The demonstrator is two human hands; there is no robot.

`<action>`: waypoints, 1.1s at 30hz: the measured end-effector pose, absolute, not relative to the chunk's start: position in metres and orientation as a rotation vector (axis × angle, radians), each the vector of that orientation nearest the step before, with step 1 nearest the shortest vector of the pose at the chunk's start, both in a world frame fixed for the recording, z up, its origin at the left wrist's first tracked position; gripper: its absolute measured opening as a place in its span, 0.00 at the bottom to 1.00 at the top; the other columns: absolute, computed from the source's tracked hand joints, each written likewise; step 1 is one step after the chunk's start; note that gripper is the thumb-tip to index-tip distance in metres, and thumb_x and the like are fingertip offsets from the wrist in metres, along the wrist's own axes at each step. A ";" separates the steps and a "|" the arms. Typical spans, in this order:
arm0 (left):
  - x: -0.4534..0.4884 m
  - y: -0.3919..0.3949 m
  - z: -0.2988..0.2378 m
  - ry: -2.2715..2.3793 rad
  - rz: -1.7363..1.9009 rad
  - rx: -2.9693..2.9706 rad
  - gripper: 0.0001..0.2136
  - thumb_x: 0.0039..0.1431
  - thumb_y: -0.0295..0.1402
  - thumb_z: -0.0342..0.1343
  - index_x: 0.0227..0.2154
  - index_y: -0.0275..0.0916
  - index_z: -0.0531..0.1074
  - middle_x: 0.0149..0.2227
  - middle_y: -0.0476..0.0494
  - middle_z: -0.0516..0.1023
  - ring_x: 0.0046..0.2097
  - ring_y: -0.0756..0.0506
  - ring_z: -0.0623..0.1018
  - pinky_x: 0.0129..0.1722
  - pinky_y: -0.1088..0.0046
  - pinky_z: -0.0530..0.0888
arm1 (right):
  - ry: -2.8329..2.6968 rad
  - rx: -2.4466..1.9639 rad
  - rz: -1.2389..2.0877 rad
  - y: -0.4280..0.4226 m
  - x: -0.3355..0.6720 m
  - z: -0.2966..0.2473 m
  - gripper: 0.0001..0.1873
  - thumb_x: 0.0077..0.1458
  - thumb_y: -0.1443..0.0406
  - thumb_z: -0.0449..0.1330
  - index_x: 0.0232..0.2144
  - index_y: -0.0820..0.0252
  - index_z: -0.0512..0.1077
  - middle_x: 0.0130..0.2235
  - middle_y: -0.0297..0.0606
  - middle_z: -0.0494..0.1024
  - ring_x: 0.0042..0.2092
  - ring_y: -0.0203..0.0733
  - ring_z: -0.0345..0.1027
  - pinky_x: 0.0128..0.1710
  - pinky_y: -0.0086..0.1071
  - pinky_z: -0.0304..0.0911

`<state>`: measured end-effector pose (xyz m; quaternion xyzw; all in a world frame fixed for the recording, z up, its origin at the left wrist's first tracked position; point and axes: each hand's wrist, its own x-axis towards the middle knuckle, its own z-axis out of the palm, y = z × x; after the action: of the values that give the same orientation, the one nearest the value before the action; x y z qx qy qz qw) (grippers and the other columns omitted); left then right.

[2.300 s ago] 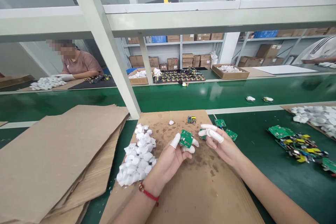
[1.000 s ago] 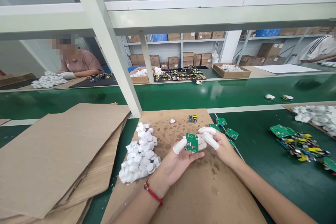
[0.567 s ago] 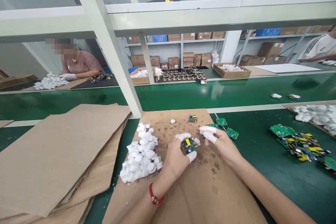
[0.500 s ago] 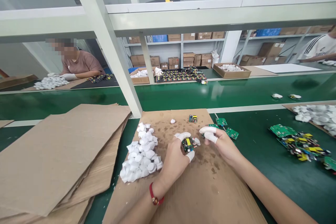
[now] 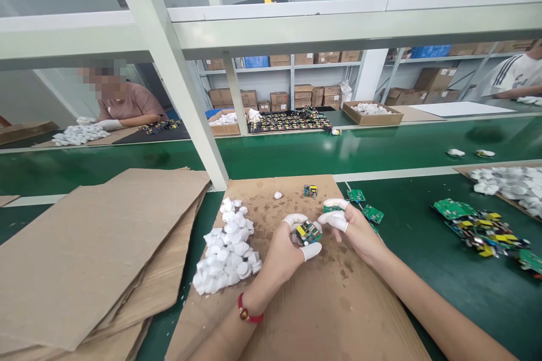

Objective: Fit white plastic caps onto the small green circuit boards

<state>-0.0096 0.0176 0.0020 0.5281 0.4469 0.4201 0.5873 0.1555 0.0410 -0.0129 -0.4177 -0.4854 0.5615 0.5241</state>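
My left hand (image 5: 292, 245), with white finger cots, is closed around a small circuit board (image 5: 308, 232) with yellow and dark components facing up. A whitish bit shows at that board's right edge. Close by on the right, my right hand (image 5: 345, 220), also in finger cots, pinches a second board (image 5: 333, 208), of which only a green strip shows. To the left a heap of white round pads (image 5: 228, 251) lies on the cardboard sheet (image 5: 305, 304). One loose white pad (image 5: 278, 195) and a single board (image 5: 310, 190) lie beyond my hands.
Green boards (image 5: 372, 214) lie just right of the cardboard, and a pile of boards (image 5: 483, 228) farther right. Stacked cardboard sheets (image 5: 97, 248) are at left. A slanted white post (image 5: 182, 84) stands before the green conveyor belt (image 5: 271, 155). A co-worker (image 5: 131, 101) sits across it.
The board in my left hand has turned and shifted slightly right. My right hand's fingers have moved a little left, and a green strip now shows between them. Two items on the belt moved right.
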 end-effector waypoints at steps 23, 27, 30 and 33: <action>-0.012 0.023 -0.010 1.126 1.078 1.181 0.29 0.34 0.21 0.61 0.45 0.38 0.65 0.37 0.45 0.74 0.34 0.48 0.74 0.33 0.74 0.70 | -1.159 -1.015 1.391 0.042 0.156 -0.016 0.21 0.35 0.58 0.69 0.34 0.63 0.76 0.26 0.40 0.78 0.24 0.39 0.68 0.27 0.34 0.62; -0.011 0.022 0.000 1.069 1.083 0.916 0.33 0.30 0.23 0.64 0.45 0.38 0.61 0.39 0.44 0.73 0.30 0.50 0.72 0.22 0.78 0.68 | -1.109 -0.989 1.392 0.042 0.155 -0.012 0.21 0.37 0.57 0.68 0.35 0.62 0.75 0.27 0.39 0.78 0.26 0.39 0.69 0.31 0.34 0.64; -0.012 0.021 0.008 1.027 1.079 0.797 0.28 0.31 0.25 0.65 0.42 0.37 0.65 0.36 0.46 0.72 0.31 0.51 0.71 0.22 0.79 0.68 | -1.074 -0.936 1.434 0.040 0.154 -0.009 0.21 0.40 0.56 0.67 0.36 0.60 0.75 0.35 0.42 0.79 0.31 0.41 0.71 0.36 0.37 0.65; -0.013 0.021 0.010 0.969 1.053 0.776 0.27 0.32 0.26 0.66 0.40 0.37 0.68 0.36 0.47 0.73 0.32 0.52 0.71 0.25 0.78 0.69 | -1.153 -0.966 1.442 0.039 0.154 -0.008 0.22 0.42 0.56 0.65 0.40 0.61 0.74 0.29 0.39 0.79 0.30 0.41 0.71 0.37 0.37 0.64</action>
<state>-0.0134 0.0208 0.0099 0.3466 0.4328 0.4704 0.6865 0.1540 0.0387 -0.0084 -0.4001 -0.4777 0.5974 0.5047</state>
